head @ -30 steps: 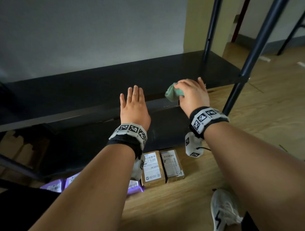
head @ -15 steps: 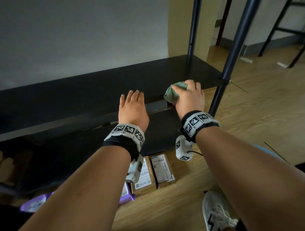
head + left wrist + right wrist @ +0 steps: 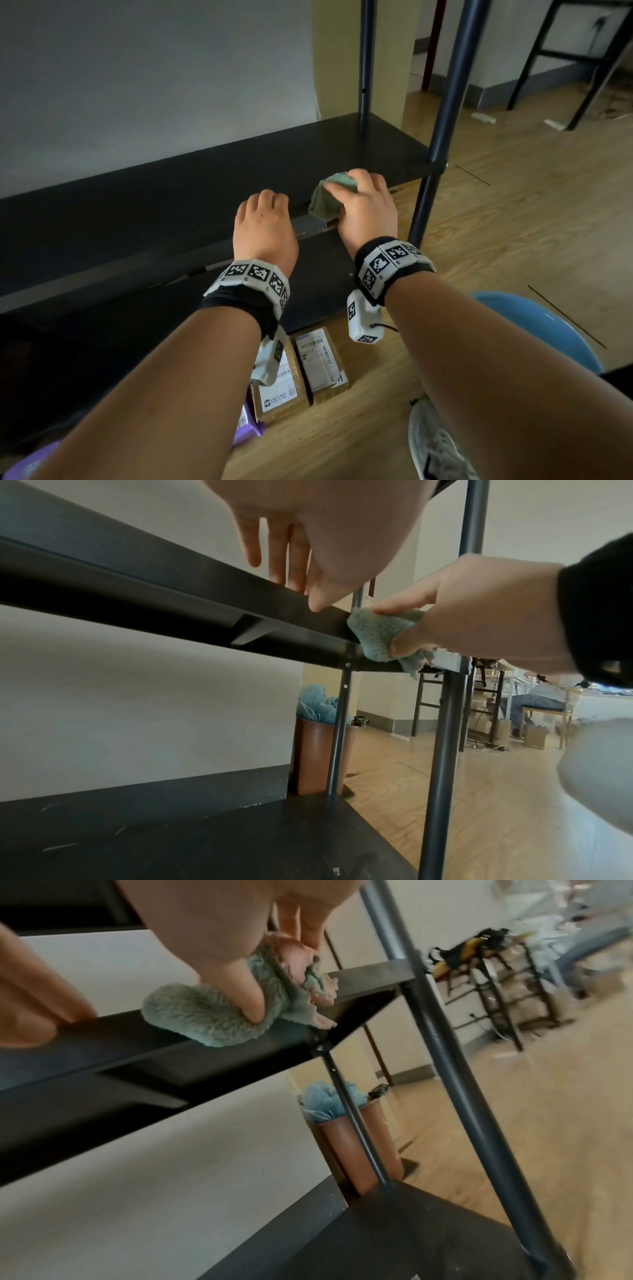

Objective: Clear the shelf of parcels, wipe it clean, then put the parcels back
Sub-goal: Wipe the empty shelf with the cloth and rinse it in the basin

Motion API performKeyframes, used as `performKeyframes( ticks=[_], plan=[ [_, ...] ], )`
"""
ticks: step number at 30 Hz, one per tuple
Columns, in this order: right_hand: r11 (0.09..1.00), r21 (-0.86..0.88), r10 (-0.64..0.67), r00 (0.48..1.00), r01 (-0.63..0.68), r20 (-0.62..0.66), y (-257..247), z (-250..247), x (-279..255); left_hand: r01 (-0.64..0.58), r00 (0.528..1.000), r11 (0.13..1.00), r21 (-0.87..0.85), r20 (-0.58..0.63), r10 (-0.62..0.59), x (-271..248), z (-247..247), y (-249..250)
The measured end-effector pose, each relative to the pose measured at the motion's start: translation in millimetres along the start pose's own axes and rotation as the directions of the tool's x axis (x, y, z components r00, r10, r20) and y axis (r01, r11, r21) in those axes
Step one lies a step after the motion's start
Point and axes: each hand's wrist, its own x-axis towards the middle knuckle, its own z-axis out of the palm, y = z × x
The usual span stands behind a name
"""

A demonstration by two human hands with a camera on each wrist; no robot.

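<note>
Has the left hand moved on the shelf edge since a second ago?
Yes. The left hand had flat fingers reaching over the shelf; now it has drawn back and its fingers bend down over the front edge.

Grey wall point(image 3: 154, 85), wood floor point(image 3: 513, 222), brown bin point(image 3: 318, 756) behind, dim light.

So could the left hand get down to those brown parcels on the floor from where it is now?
Probably yes. The left hand holds nothing and only rests on the shelf's front edge. The two brown parcels lie on the floor in front of the shelf, below that wrist, with nothing visible over them.
</note>
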Motion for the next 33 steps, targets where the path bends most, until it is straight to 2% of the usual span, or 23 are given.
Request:
performKeyframes(
  ticks=[7,16,19,22,24,27,30,31,33],
  plan=[
    [0.985,0.03,0.168,0.986,-0.168,-0.011,59,-15,18,-0.085,0.996,0.995,-0.05,-0.035,0.083,20,13,37],
    [0.96,0.008,0.279,0.959,-0.279,-0.051,104,-26,34,-0.191,0.981,0.979,-0.067,-0.052,0.188,35,29,66],
    [0.958,0.016,0.287,0.956,-0.286,-0.06,104,-24,34,-0.186,0.981,0.98,-0.07,-0.077,0.181,37,32,68],
    [0.937,0.115,0.34,0.937,-0.33,-0.079,99,-20,33,-0.18,0.98,0.98,-0.079,-0.099,0.172,37,33,70],
    [0.913,0.172,0.382,0.923,-0.37,-0.044,95,-22,32,-0.182,0.98,0.98,-0.082,-0.097,0.174,36,33,71],
    [0.864,0.237,0.446,0.894,-0.445,0.051,89,-23,30,-0.189,0.979,0.979,-0.072,-0.094,0.182,32,33,71],
    [0.765,0.425,0.524,0.851,-0.484,0.027,82,-21,23,-0.187,0.982,0.98,-0.065,-0.051,0.184,26,31,71],
    [0.748,0.444,0.534,0.844,-0.493,0.036,81,-21,20,-0.19,0.981,0.98,-0.064,-0.04,0.187,24,30,71],
    [0.794,0.349,0.507,0.859,-0.498,0.074,80,-25,14,-0.199,0.98,0.977,-0.07,-0.02,0.198,20,28,71]
  ],
)
